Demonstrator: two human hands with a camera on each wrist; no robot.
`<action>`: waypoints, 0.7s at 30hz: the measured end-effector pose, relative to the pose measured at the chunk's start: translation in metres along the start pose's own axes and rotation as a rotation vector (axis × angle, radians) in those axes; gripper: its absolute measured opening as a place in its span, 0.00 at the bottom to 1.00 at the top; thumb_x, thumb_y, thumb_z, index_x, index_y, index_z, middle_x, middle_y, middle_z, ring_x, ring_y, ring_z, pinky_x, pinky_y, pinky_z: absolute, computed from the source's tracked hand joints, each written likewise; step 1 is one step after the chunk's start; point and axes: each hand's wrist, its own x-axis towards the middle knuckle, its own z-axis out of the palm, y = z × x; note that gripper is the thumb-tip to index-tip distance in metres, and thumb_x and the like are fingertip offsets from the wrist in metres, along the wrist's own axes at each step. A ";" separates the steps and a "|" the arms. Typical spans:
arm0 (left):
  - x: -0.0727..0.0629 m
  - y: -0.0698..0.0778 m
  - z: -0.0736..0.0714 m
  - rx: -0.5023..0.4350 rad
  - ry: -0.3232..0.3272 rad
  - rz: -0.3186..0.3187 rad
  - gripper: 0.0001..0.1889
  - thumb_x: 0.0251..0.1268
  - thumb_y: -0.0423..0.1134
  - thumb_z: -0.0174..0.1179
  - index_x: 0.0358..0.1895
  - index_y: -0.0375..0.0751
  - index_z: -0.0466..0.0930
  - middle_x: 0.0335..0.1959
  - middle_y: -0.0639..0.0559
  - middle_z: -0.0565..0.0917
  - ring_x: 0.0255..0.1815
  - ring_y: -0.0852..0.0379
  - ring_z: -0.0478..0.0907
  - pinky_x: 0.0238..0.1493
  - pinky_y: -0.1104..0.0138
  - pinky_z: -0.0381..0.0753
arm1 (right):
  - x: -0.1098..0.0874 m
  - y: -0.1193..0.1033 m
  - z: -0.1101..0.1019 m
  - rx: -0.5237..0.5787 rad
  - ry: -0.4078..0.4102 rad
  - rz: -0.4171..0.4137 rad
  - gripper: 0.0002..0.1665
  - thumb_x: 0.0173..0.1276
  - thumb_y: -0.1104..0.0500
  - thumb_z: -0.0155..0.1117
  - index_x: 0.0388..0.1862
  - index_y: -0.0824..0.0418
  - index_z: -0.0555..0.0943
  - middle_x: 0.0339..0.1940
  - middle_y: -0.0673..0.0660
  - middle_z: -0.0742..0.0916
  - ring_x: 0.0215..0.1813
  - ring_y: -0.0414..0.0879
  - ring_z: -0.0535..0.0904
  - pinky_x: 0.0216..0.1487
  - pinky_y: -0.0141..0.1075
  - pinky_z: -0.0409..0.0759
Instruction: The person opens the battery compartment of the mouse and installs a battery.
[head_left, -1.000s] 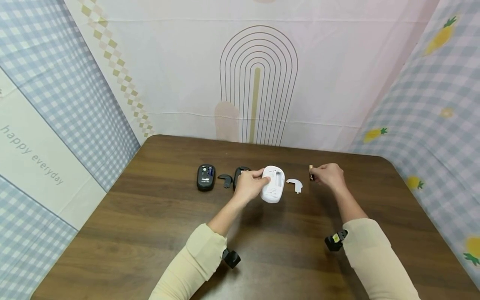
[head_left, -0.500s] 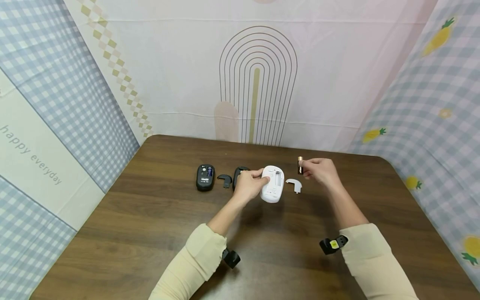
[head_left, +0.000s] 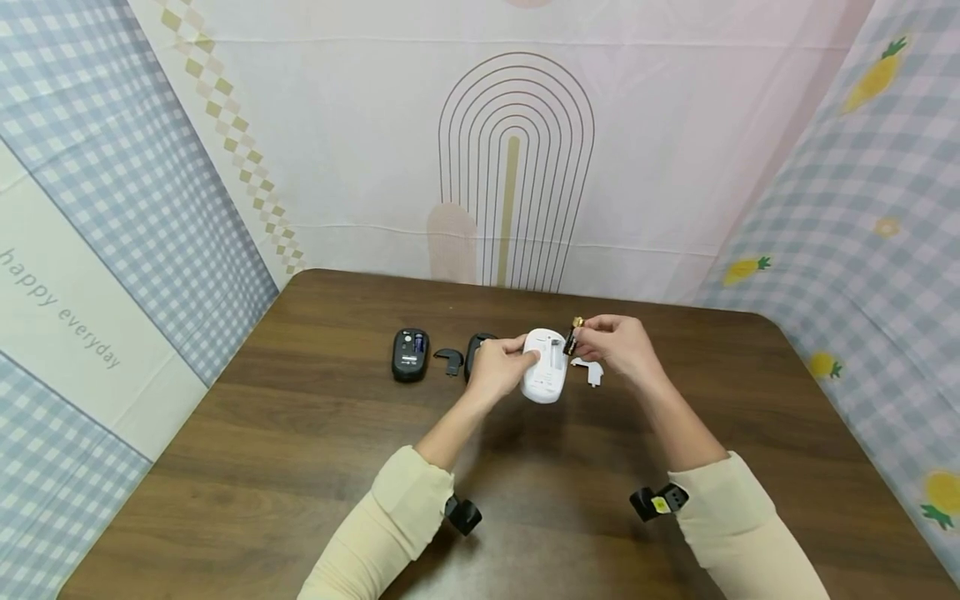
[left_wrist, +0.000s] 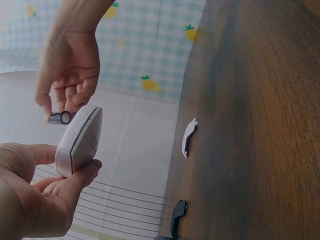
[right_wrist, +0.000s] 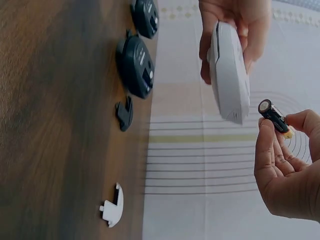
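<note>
My left hand [head_left: 497, 367] grips a white computer mouse [head_left: 543, 379] by its side, underside up, above the table. The battery slot in the mouse shows no battery. Between thumb and fingers my right hand [head_left: 621, 346] pinches a black and gold battery [head_left: 572, 335], tilted, close to the right edge of the mouse. In the right wrist view the battery [right_wrist: 273, 118] has its flat end toward the mouse [right_wrist: 229, 75]. The white battery cover [head_left: 591, 372] lies on the table just below the right hand.
On the wooden table [head_left: 315, 467], a black mouse [head_left: 410, 356] lies underside up with a battery inside. A black battery cover [head_left: 449, 360] lies beside it. Another black mouse [right_wrist: 135, 67] is partly hidden behind the left hand in the head view. A patterned cloth [head_left: 360, 150] hangs behind.
My right hand has lifted the battery off the table at the right and carried it left to the white mouse, tilting it. My left hand has stayed almost still with the mouse.
</note>
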 end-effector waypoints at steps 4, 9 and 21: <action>-0.001 0.001 -0.001 0.003 0.002 -0.005 0.18 0.56 0.39 0.63 0.51 0.39 0.80 0.44 0.43 0.82 0.42 0.56 0.80 0.32 0.68 0.80 | -0.001 -0.002 0.004 -0.068 -0.010 -0.038 0.14 0.60 0.67 0.58 0.40 0.79 0.75 0.21 0.54 0.84 0.23 0.40 0.81 0.29 0.31 0.80; -0.001 0.002 -0.002 -0.014 0.004 -0.005 0.18 0.56 0.38 0.63 0.51 0.38 0.80 0.43 0.42 0.83 0.41 0.57 0.80 0.29 0.69 0.79 | -0.002 0.000 0.008 -0.143 -0.007 -0.063 0.15 0.60 0.66 0.60 0.41 0.78 0.77 0.24 0.54 0.84 0.24 0.40 0.80 0.30 0.30 0.80; 0.001 0.001 -0.002 -0.009 0.016 0.011 0.18 0.55 0.38 0.63 0.50 0.37 0.81 0.41 0.42 0.83 0.40 0.58 0.80 0.29 0.70 0.79 | -0.002 0.005 0.014 -0.265 0.007 -0.070 0.12 0.57 0.63 0.65 0.34 0.73 0.80 0.20 0.51 0.82 0.24 0.43 0.78 0.26 0.28 0.76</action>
